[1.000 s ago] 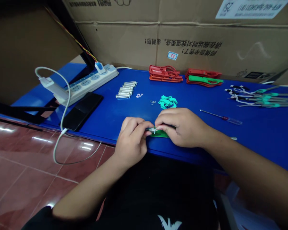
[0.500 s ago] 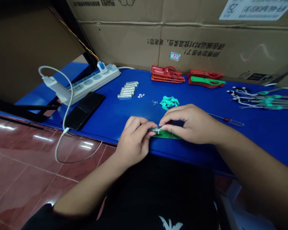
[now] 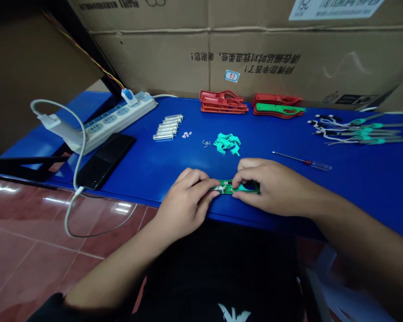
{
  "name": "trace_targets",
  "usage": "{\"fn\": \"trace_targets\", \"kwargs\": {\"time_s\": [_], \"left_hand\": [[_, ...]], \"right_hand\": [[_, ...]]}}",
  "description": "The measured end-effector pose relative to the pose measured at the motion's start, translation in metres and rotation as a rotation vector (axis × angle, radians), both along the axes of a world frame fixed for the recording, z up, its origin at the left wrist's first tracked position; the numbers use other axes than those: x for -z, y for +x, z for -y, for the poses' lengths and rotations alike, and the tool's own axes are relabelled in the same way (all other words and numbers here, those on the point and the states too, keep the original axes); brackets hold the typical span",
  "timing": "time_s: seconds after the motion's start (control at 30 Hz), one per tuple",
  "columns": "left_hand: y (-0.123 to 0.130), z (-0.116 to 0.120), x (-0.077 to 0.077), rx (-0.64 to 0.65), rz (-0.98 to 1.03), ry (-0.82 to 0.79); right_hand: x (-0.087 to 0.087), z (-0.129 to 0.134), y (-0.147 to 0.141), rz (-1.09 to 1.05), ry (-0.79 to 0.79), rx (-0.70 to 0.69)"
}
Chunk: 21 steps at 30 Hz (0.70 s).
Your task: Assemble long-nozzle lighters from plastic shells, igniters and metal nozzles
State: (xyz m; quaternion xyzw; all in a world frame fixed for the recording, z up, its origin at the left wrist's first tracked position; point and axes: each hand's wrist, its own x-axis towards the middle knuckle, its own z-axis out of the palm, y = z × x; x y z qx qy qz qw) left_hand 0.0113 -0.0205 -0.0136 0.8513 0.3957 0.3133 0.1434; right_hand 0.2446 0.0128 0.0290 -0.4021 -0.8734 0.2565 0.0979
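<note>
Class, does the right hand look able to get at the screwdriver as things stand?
Probably yes: the screwdriver lies uncovered on the table, just beyond the right forearm. But the right hand is on the green shell, so it would likely need to let go.

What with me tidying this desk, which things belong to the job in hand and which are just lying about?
Probably the job's:
- held green casing
- red casings
- clear tubes
- pink bits
- metal pins
- turquoise pieces
- wired parts
- screwdriver

Seemingly just lying about:
- black phone
- power strip
</note>
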Motion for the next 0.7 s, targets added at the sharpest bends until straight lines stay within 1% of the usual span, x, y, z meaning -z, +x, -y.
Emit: {"fn": "trace_targets", "kwargs": {"time_s": [0.27,0.7], "left_hand": [[-0.0002,-0.0011,-0.0018,0.016,-0.035,-0.03],[0.0009,-0.002,-0.0024,0.022,-0.032,-0.058]], "right_hand": [[0.0037,0.0014,-0.0069,-0.026,-0.048,0.063],[0.006,0.0008,-0.0049,-0.068,-0.083,0.077]]}}
